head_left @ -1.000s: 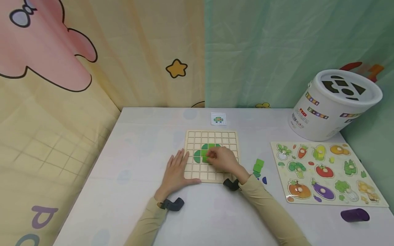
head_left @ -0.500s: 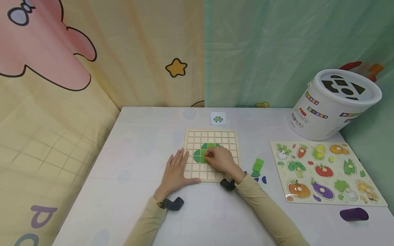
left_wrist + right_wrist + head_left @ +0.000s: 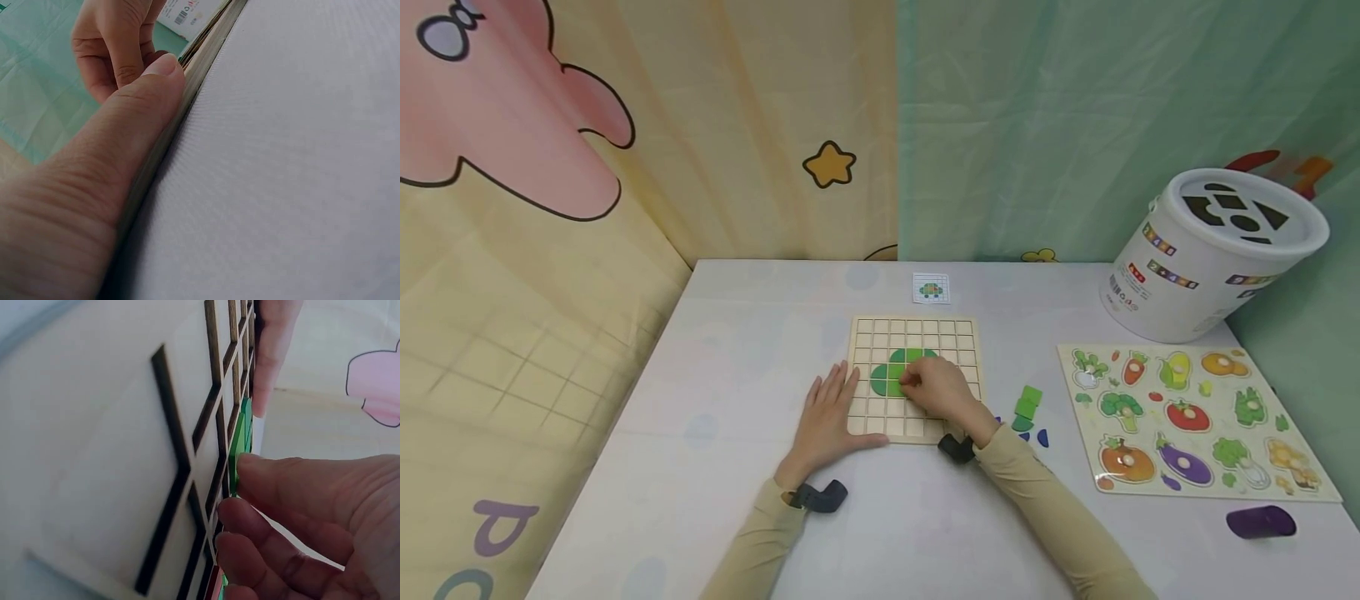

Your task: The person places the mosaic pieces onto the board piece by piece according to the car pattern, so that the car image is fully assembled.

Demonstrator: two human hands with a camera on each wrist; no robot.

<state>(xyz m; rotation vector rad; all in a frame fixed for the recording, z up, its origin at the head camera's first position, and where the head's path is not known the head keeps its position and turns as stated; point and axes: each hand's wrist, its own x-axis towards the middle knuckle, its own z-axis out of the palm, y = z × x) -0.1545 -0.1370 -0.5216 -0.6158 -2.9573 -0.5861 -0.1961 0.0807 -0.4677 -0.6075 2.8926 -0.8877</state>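
Observation:
A wooden grid board point(image 3: 868, 421) lies on the table with dark green curved tiles point(image 3: 880, 381) and light green square tiles in its cells. My left hand point(image 3: 827, 421) spreads at its near left corner, fingers along the left side and thumb point(image 3: 140, 100) against the front edge. Over the middle of the board, my right hand point(image 3: 943, 390) has its fingers curled. In the right wrist view, the right thumb point(image 3: 281, 478) touches a light green square tile point(image 3: 236, 447) and the fingertips lie close beside it. The hand hides part of the board, including cells under the palm.
Beyond the board lies a small picture card point(image 3: 931, 289). Loose green tiles point(image 3: 1028, 402) and blue pieces point(image 3: 1042, 438) are right of the board. Farther right are a vegetable puzzle point(image 3: 1195, 417), a white bucket point(image 3: 1202, 267) with shaped holes in its lid, and a purple object point(image 3: 1261, 522).
My right hand has shifted slightly left over the board, then stayed nearly still, uncovering more of the loose blue pieces. My left hand stays at the board's corner.

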